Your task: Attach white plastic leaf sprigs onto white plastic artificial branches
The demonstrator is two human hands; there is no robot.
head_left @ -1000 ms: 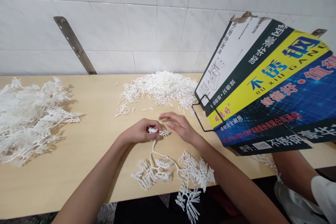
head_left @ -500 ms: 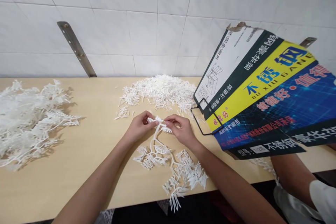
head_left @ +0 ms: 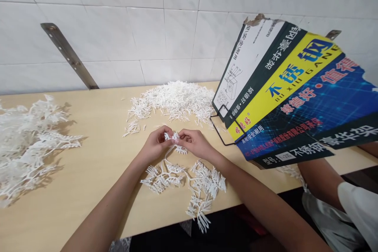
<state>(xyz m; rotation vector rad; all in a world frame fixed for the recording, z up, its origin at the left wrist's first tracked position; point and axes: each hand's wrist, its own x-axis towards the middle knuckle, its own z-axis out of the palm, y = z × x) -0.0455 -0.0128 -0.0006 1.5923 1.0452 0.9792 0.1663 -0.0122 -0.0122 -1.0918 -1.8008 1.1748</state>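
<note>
A white plastic branch with many needle-like sprigs lies on the wooden table, its lower tips hanging over the near edge. My left hand pinches the branch's top end. My right hand pinches a small sprig at that same top end, fingertips almost touching the left ones. Both hands are closed on the white plastic. Just beyond them lies a heap of loose white sprigs.
A pile of whole white branches fills the table's left side. A printed cardboard box with a wire handle leans over the right side. Another person's arm and sleeve show under it. A tiled wall with a metal bracket stands behind.
My right hand, open and apart a second ago, has closed onto the sprig at the branch top beside my left hand. The branch has shifted slightly on the table.
</note>
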